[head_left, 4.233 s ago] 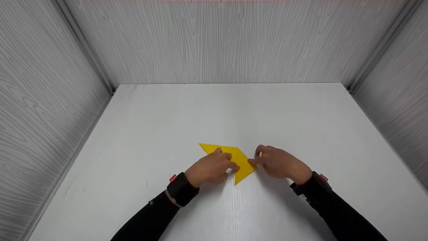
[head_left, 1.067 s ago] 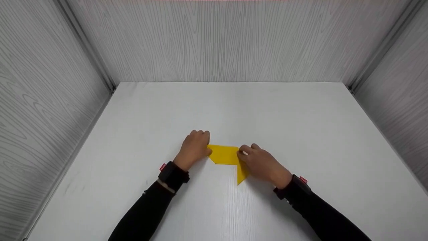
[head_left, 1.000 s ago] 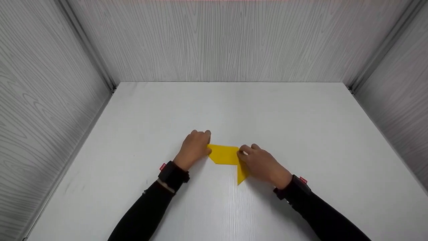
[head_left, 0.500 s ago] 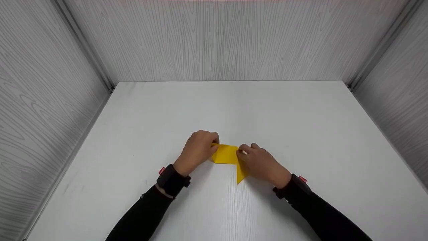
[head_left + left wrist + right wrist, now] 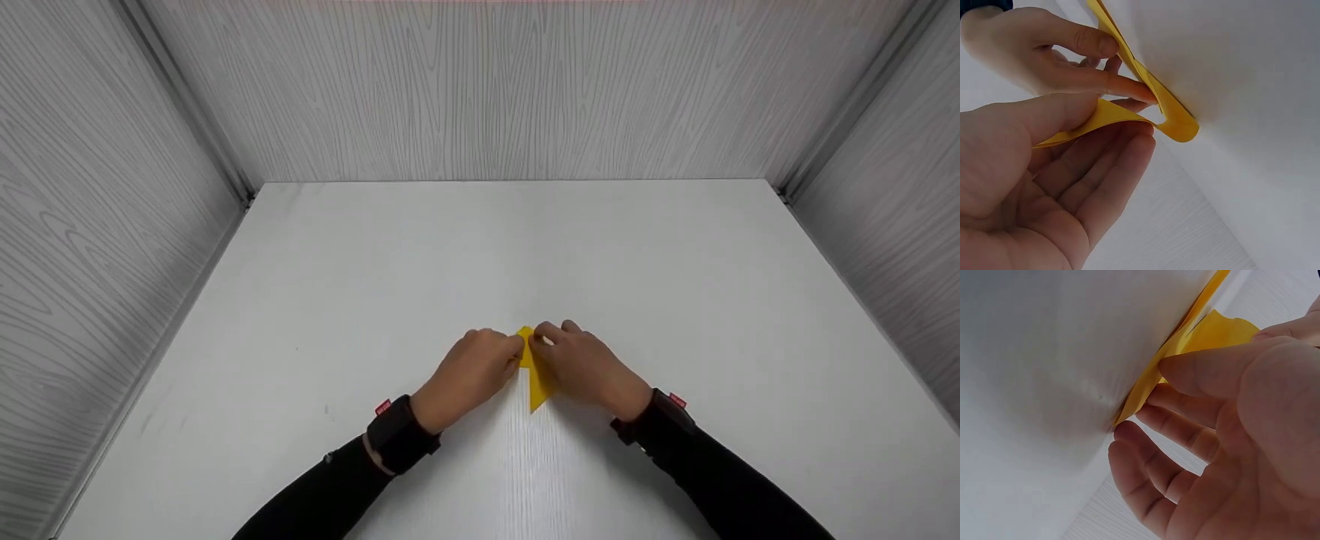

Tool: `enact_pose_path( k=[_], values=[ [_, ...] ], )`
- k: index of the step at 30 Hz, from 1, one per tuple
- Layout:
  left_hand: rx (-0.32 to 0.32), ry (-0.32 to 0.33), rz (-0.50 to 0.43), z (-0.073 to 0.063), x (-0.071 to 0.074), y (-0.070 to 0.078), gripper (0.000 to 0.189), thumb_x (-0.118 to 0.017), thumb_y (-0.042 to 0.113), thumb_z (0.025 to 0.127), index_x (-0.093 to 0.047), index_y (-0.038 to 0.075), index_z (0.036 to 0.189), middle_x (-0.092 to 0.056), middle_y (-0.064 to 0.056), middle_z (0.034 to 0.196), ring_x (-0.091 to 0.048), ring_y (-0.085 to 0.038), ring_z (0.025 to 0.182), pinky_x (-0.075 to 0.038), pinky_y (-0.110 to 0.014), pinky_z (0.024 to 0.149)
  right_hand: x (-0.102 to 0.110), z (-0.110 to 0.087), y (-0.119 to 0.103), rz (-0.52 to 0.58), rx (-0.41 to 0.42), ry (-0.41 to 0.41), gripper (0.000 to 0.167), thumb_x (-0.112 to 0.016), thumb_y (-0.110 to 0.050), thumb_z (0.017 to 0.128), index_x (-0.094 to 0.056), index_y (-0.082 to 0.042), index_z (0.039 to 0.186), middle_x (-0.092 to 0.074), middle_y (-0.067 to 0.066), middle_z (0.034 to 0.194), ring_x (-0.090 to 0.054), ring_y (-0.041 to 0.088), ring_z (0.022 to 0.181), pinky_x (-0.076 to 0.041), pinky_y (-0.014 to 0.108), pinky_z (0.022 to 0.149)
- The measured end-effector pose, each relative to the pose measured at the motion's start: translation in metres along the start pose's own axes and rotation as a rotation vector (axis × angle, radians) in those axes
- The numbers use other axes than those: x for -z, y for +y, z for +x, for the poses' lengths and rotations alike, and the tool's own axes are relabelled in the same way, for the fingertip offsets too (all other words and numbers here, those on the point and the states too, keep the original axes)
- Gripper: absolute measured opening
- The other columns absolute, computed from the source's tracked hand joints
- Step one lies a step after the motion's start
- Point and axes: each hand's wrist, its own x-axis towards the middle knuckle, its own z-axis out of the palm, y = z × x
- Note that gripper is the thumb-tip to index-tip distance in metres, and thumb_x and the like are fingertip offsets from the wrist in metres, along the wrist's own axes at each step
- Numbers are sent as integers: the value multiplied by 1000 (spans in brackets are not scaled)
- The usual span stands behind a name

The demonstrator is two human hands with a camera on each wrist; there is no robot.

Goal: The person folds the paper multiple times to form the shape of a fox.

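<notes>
A folded sheet of yellow paper lies on the white table between the two hands. My left hand pinches its left end between thumb and fingers. In the left wrist view that flap is raised and bends back in a rounded, uncreased curve toward the other part. My right hand presses the right part flat, with the thumb and a straight finger on it in the left wrist view. From the right wrist, a narrow strip of paper shows under the thumb, the lifted flap behind. A pointed corner sticks out toward the front.
The white table extends around the hands. Grey wood-grain panels close it off at the back and both sides. Black wrist straps sit over dark sleeves.
My left hand has moved from pressing mid-sheet to the left end, then carried that end rightward, bending it over. My right hand shifted left onto the paper and has stayed there for the last second.
</notes>
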Motion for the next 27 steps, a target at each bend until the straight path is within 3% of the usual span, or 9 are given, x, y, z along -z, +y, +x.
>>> enact_pose_path(
  k=[7, 19, 27],
  values=[
    [-63, -11, -46, -5, -5, 4, 10, -73, 4, 100, -71, 4, 90, -43, 3, 66, -45, -14, 64, -33, -21, 61, 0, -2, 1, 25, 15, 28, 37, -76, 3, 93, -71, 0, 129, -66, 15, 124, -60, 33, 86, -59, 35, 76],
    [-107, -48, -29, -6, -13, 3, 4, -74, 4, 99, -74, 2, 95, -60, -2, 73, -50, -15, 70, -39, -20, 67, 0, -3, 3, 53, -6, -20, 37, -76, 1, 94, -70, 1, 131, -65, 16, 129, -62, 35, 92, -60, 35, 82],
    [-120, -84, -6, -7, -13, 1, 5, -74, 7, 100, -75, 2, 102, -73, -7, 87, -55, -17, 74, -46, -21, 72, 10, -2, 11, 166, 22, -84, 31, -73, 8, 94, -72, 0, 125, -68, 18, 130, -67, 39, 110, -58, 43, 97]
  ],
)
